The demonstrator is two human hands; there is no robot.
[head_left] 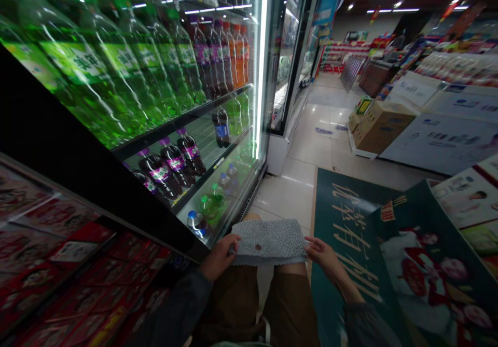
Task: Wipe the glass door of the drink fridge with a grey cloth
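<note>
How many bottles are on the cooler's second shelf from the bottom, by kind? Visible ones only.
Purple-capped dark bottles with purple labels: 3
Dark bottle with blue label: 1
Green bottles: 2
Total: 6

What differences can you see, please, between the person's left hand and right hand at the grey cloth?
The left hand is curled over the edge of the speckled grey cloth, whereas the right hand is open. The left hand's fingers wrap the edge; the right hand's fingers only reach its corner. Both hands are bare and come from dark sleeves.
</note>
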